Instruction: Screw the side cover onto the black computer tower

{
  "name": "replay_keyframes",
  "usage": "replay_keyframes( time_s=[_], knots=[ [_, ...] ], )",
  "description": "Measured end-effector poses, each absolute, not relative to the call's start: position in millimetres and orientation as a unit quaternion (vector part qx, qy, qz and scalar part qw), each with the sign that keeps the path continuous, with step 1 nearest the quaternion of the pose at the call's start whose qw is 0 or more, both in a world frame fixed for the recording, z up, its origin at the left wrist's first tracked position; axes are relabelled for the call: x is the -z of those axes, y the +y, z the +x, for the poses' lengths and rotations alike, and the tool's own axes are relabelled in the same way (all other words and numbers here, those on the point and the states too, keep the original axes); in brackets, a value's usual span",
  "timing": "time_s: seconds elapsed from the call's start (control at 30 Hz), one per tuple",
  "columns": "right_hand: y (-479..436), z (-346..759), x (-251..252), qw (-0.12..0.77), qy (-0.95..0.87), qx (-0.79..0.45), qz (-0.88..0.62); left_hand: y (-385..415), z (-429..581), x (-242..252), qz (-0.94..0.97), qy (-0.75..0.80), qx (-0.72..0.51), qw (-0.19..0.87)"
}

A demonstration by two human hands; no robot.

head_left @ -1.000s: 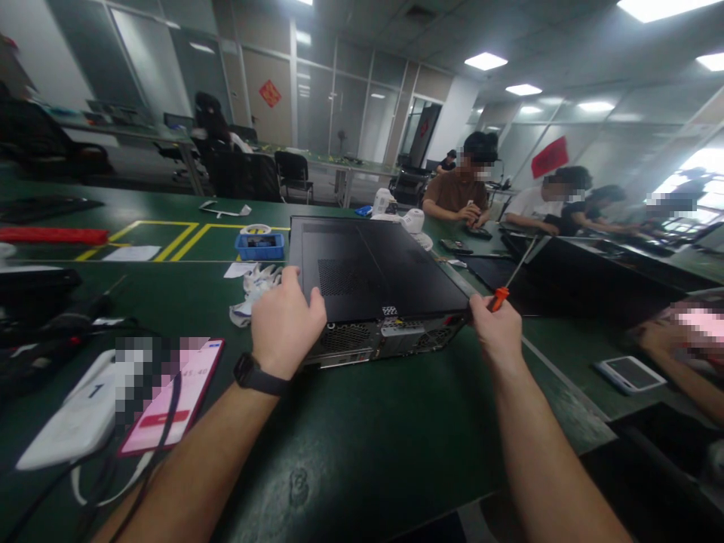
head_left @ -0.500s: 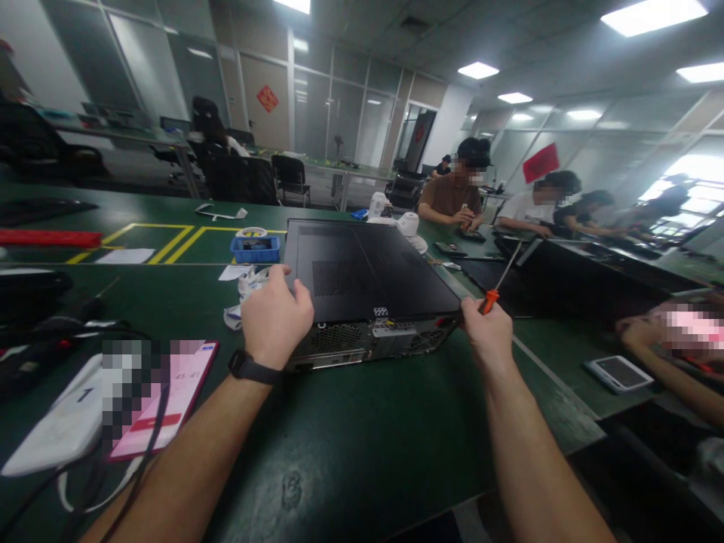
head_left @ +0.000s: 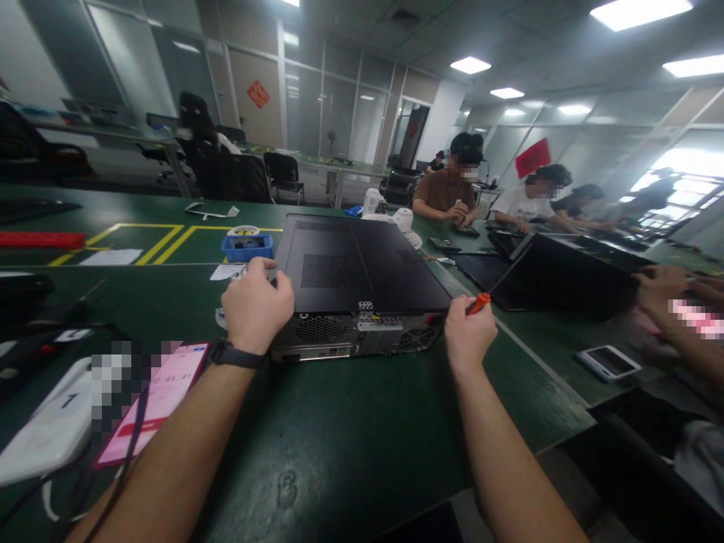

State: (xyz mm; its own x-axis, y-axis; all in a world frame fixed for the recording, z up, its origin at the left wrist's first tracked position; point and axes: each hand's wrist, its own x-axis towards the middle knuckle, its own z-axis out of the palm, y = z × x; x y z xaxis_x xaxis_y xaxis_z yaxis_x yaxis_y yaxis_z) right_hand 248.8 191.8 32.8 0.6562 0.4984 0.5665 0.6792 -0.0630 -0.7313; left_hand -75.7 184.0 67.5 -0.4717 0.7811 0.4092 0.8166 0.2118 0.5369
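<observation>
A black desktop computer case [head_left: 367, 264] lies flat on the green table, its rear panel [head_left: 362, 335] with vents and ports towards me. My left hand [head_left: 257, 305], with a dark band on the wrist, is curled around the case's left edge near the rear corner. At the opposite rear corner, my right hand [head_left: 469, 335] is closed on a screwdriver [head_left: 482, 303] with an orange handle. Its shaft points up and away to the right. The right fingers also rest against the case's corner; their tips are partly hidden.
A blue bin [head_left: 247, 247] stands behind my left hand. A pink-screened phone [head_left: 155, 400] and white device [head_left: 48, 422] lie front left with cables. On the right are another black case [head_left: 582, 275], a co-worker's hands [head_left: 661, 290] and a small white-framed device [head_left: 609, 363]. Co-workers sit beyond.
The view has shifted slightly, moving most things left. My hands stay at the case's two sides, and the screwdriver leans further right. The neighbour's hand has moved up to the other case.
</observation>
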Motion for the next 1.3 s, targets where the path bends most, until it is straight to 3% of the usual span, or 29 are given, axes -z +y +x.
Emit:
replay_keyframes(
  time_s=[1.3],
  knots=[
    [207, 251, -21, 0.566, -0.415, 0.096, -0.706, 187, -78, -69, -0.506, -0.784, 0.359, -0.003]
  ],
)
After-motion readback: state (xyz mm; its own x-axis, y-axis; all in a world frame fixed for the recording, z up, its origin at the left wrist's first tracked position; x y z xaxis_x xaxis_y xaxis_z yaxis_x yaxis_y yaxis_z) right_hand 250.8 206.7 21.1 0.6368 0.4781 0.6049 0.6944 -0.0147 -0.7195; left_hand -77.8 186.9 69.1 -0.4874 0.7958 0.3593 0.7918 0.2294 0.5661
